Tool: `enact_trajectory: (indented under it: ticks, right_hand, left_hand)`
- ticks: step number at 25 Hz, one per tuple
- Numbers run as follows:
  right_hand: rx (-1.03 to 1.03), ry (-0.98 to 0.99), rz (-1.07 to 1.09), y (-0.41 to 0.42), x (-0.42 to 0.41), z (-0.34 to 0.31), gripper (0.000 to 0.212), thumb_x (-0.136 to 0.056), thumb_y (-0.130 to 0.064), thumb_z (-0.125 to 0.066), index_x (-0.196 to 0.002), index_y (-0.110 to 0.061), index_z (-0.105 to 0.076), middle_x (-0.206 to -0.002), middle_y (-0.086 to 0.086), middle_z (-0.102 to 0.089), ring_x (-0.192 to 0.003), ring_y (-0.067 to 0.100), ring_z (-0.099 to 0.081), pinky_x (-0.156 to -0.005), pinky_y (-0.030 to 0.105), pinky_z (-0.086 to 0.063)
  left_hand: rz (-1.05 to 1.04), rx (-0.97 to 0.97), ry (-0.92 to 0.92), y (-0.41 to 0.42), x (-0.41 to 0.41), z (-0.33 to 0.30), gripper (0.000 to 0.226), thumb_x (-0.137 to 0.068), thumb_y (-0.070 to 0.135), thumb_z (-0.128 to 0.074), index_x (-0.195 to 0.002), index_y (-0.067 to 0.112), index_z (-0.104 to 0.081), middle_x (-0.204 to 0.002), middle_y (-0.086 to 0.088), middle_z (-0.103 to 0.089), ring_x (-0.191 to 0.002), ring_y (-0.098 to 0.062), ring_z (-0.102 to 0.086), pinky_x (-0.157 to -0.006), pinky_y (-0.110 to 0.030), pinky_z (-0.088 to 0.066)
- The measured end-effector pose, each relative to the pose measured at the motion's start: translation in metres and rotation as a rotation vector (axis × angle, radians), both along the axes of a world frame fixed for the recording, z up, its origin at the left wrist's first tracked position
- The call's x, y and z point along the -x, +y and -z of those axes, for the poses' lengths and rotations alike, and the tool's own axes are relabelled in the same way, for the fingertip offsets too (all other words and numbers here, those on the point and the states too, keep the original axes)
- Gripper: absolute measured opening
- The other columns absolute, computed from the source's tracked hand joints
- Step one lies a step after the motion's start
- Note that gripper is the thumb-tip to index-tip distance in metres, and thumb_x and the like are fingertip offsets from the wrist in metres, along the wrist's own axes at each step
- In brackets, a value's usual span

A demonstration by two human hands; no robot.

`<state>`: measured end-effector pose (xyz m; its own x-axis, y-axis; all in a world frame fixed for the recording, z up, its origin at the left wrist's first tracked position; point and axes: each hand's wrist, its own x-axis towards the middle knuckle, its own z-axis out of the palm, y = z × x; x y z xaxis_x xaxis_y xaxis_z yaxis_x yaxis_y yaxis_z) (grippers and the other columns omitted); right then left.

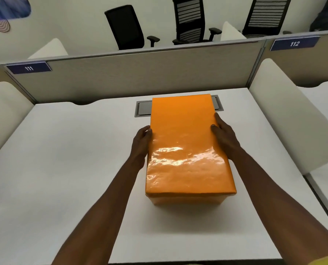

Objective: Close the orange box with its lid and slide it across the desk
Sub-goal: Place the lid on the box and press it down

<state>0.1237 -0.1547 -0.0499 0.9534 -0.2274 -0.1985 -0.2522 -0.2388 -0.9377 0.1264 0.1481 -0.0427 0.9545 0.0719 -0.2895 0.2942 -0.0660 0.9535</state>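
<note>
The orange box (187,200) stands upright on the white desk (63,159), midway between its left and right edges, long axis running from near edge to far edge; its glossy orange lid (186,146) sits flat and fully on, overhanging the walls slightly; its far end overlaps the grey hatch by the far edge.

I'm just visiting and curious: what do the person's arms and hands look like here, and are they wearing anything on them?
Both the left hand and right hand are bare: no gloves, rings, watch or bands show. The forearms are uncovered too. Only a sliver of yellow sleeve shows at the bottom right corner.
</note>
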Motion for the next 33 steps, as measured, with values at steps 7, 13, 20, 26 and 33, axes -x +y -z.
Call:
enact_trajectory:
  ticks: [7,13,20,26,33]
  right_hand:
    - [-0.016,-0.024,-0.045,-0.019,-0.063,-0.015,0.059,-0.102,-0.047,-0.052,-0.155,-0.03,-0.033,-0.157,0.006,-0.042,-0.139,0.029,-0.043,-0.1,0.041,-0.041]
    - [-0.123,0.066,-0.033,-0.016,-0.12,-0.026,0.059,-0.104,-0.047,-0.044,-0.158,-0.024,-0.031,-0.161,0.007,-0.034,-0.142,0.031,-0.039,-0.107,0.045,-0.038]
    - [-0.221,0.126,-0.034,-0.017,-0.155,-0.022,0.052,-0.105,-0.048,-0.042,-0.151,-0.025,-0.042,-0.147,0.008,-0.051,-0.117,0.027,-0.054,-0.092,0.045,-0.047]
    - [-0.083,0.014,0.029,-0.018,-0.16,0.0,0.046,-0.105,-0.044,-0.044,-0.148,-0.027,-0.043,-0.144,0.008,-0.049,-0.122,0.028,-0.051,-0.102,0.049,-0.048]
    - [-0.15,-0.005,0.023,-0.021,-0.137,-0.013,0.059,-0.1,-0.052,-0.05,-0.152,-0.026,-0.042,-0.155,0.008,-0.044,-0.137,0.03,-0.045,-0.109,0.052,-0.043]
  left_hand:
    - [0.003,-0.029,0.075,-0.015,-0.078,-0.023,0.065,-0.101,0.053,-0.051,-0.156,0.02,-0.038,-0.163,-0.009,-0.038,-0.147,-0.036,-0.039,-0.118,-0.059,-0.035]
    - [-0.047,0.013,0.172,-0.027,-0.124,-0.024,0.063,-0.103,0.054,-0.046,-0.154,0.018,-0.038,-0.16,-0.011,-0.042,-0.136,-0.032,-0.048,-0.111,-0.055,-0.039]
    - [-0.037,-0.033,0.22,-0.029,-0.156,-0.017,0.071,-0.101,0.061,-0.041,-0.157,0.018,-0.033,-0.162,-0.011,-0.039,-0.145,-0.035,-0.043,-0.114,-0.057,-0.035]
    - [-0.05,-0.154,0.102,-0.035,-0.161,-0.002,0.058,-0.106,0.051,-0.038,-0.158,0.026,-0.029,-0.163,-0.014,-0.036,-0.141,-0.037,-0.044,-0.115,-0.058,-0.039]
    - [-0.118,0.01,0.132,-0.034,-0.133,-0.018,0.069,-0.098,0.063,-0.048,-0.152,0.019,-0.043,-0.154,-0.011,-0.049,-0.137,-0.035,-0.051,-0.113,-0.06,-0.042]
